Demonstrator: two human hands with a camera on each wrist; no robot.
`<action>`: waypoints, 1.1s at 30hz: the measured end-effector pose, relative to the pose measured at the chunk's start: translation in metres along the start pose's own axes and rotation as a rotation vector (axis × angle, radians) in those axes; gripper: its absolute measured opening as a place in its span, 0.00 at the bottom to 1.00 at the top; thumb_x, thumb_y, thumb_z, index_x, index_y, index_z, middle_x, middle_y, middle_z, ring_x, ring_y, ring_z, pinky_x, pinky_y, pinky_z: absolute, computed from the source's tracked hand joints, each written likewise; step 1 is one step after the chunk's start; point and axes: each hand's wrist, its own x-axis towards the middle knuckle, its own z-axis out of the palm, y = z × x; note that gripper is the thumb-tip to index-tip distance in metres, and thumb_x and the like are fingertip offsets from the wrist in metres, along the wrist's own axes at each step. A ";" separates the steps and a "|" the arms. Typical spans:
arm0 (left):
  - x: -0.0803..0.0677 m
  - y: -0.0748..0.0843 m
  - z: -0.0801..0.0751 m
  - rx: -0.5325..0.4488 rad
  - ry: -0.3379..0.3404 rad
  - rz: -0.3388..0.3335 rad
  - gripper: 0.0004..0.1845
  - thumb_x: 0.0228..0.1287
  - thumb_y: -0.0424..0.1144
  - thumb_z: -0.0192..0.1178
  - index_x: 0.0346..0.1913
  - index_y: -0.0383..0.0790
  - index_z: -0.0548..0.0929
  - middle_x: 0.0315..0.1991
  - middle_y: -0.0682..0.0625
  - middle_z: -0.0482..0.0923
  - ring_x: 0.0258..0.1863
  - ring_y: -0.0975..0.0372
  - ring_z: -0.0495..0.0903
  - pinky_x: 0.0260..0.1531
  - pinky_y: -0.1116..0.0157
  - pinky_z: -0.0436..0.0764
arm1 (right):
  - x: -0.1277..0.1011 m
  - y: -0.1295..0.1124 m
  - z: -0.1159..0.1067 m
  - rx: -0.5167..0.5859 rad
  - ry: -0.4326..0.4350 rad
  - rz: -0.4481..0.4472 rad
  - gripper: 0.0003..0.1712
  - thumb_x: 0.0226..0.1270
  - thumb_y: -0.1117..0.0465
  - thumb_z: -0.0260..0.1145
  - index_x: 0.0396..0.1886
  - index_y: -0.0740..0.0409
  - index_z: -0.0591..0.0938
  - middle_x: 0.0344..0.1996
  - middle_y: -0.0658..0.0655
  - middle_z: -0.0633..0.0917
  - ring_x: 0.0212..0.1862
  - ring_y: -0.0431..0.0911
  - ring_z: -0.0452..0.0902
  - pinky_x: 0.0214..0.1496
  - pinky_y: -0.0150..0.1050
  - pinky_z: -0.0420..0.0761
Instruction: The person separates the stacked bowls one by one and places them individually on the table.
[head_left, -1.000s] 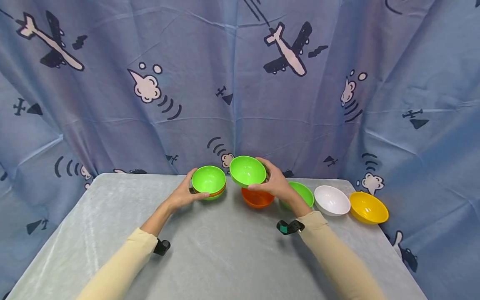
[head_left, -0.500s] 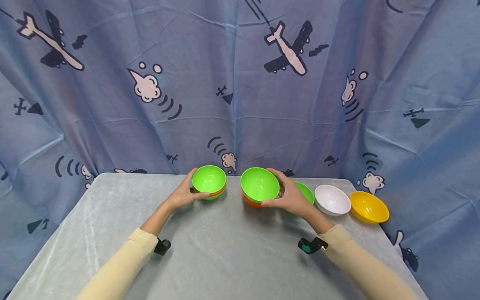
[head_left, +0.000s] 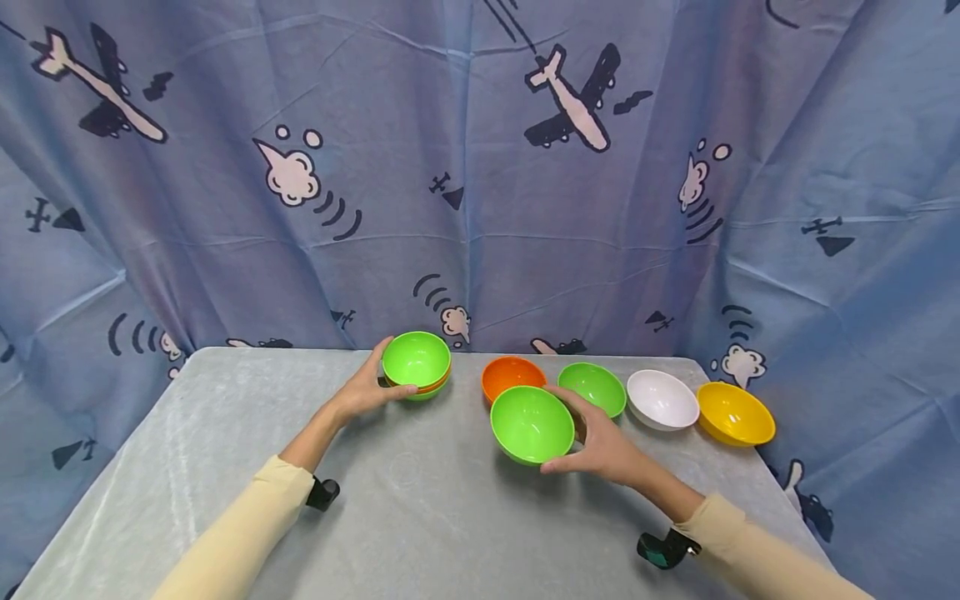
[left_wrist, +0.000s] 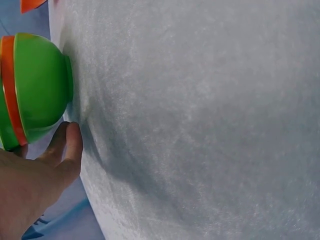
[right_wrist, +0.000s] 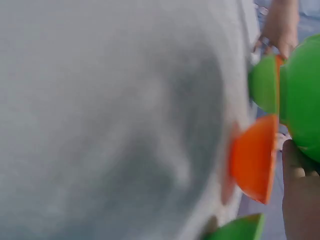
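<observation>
Lower centre-right of head view: right hand [head_left: 600,446] grips a green bowl [head_left: 532,423], fingers curled round its right rim, bowl just left of the palm, mouth up, over the table [head_left: 420,508]. Smooth glossy plastic, round. Just behind: orange bowl [head_left: 512,375], 2nd green bowl [head_left: 592,387]. Mid-left, left hand [head_left: 365,388] cups the stacked bowls [head_left: 416,363], thumb at front, fingers curled behind. Cloth looks soft, matte.

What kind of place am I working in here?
Most likely a staged tabletop recording setup, not a real kitchen: a grey cloth-covered table, a blue airplane-print curtain hung as a backdrop, and plain plastic bowls such as the white bowl and yellow bowl lined up.
</observation>
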 end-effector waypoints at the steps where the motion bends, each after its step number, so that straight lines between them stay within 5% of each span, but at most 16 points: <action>1: 0.000 0.000 0.000 0.000 0.001 -0.002 0.60 0.60 0.46 0.76 0.82 0.42 0.43 0.79 0.35 0.47 0.77 0.42 0.45 0.70 0.37 0.49 | -0.003 0.001 0.002 -0.008 -0.013 0.012 0.60 0.44 0.66 0.87 0.76 0.65 0.63 0.69 0.62 0.70 0.65 0.58 0.70 0.61 0.41 0.77; 10: 0.001 -0.001 0.000 0.003 -0.004 -0.010 0.60 0.60 0.48 0.76 0.82 0.43 0.43 0.79 0.35 0.47 0.77 0.42 0.45 0.70 0.37 0.49 | -0.013 0.012 0.013 -0.134 -0.085 0.030 0.60 0.43 0.56 0.89 0.75 0.58 0.66 0.68 0.52 0.73 0.65 0.52 0.69 0.67 0.44 0.69; 33: -0.001 -0.001 0.000 -0.012 -0.004 0.006 0.59 0.60 0.46 0.76 0.82 0.43 0.43 0.78 0.35 0.49 0.77 0.42 0.46 0.70 0.37 0.50 | -0.010 0.033 0.017 -0.107 -0.109 0.062 0.61 0.39 0.56 0.90 0.74 0.57 0.66 0.65 0.52 0.75 0.64 0.52 0.70 0.67 0.42 0.69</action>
